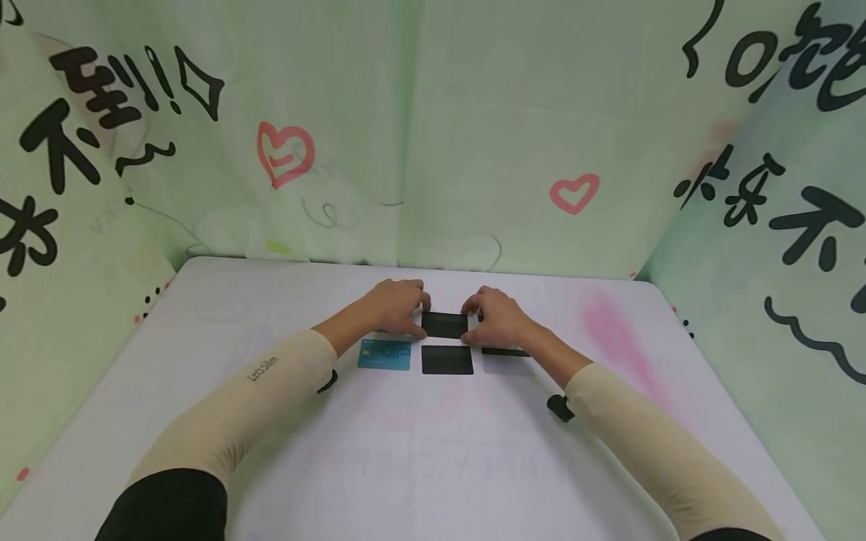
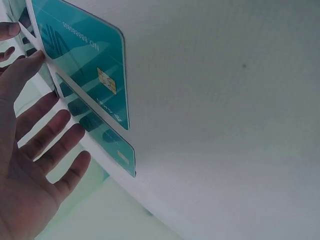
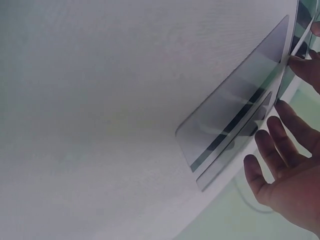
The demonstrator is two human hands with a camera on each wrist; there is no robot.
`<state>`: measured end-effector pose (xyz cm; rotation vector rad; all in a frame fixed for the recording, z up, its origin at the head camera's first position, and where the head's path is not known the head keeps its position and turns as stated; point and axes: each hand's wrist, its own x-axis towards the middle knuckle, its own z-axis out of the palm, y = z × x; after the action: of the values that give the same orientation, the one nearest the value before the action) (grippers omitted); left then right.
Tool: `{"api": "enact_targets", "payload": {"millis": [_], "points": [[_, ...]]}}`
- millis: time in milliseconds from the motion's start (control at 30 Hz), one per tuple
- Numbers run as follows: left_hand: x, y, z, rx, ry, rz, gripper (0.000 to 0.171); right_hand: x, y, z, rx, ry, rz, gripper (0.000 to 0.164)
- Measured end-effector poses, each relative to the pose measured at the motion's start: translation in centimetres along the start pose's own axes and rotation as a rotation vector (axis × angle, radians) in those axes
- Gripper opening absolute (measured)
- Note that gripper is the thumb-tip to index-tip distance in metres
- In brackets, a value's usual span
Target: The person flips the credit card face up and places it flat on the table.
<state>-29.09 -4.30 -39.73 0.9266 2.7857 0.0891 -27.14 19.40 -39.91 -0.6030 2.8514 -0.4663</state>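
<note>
Between the two hands a black card [image 1: 444, 324] lies on the white table. My left hand [image 1: 398, 304] has its thumb and index finger at the card's left corners. The right hand [image 1: 499, 317] pinches the right corners in the same way. Spread away from the card are the other fingers of both hands. Nearer to me is a second black card [image 1: 447, 360]. Left of it lies a blue card [image 1: 384, 355] with a gold chip. To its right is a pale card [image 1: 506, 364] with a dark stripe.
In the left wrist view another blue card [image 2: 97, 127] lies beyond the first, close to the left fingers. Another pale card [image 3: 235, 145] lies by the right fingers. Behind the table [image 1: 419, 458] hangs a light green cloth [image 1: 487, 135] with black writing and red hearts.
</note>
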Motion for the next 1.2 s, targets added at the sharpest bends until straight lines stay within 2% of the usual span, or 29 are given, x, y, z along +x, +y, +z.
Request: {"api": "enact_targets", "payload": {"millis": [400, 700, 867, 1000, 1200], "points": [[-0.18, 0.22, 0.08, 0.035, 0.023, 0.020, 0.048, -0.25, 0.14, 0.08, -0.013, 0.006, -0.030, 0.048], [-0.35, 0.07, 0.26, 0.022, 0.039, 0.023, 0.049, 0.03, 0.23, 0.10, 0.035, 0.002, -0.047, 0.048], [-0.30, -0.05, 0.45, 0.014, 0.052, 0.032, 0.050, -0.21, 0.11, 0.05, 0.005, 0.003, -0.051, 0.054], [-0.28, -0.08, 0.59, 0.009, 0.057, 0.036, 0.051, -0.39, 0.10, 0.07, -0.010, 0.001, -0.045, 0.052], [-0.44, 0.03, 0.66, 0.017, 0.069, 0.025, 0.052, -0.44, -0.02, 0.07, 0.040, 0.007, -0.061, 0.052]]}}
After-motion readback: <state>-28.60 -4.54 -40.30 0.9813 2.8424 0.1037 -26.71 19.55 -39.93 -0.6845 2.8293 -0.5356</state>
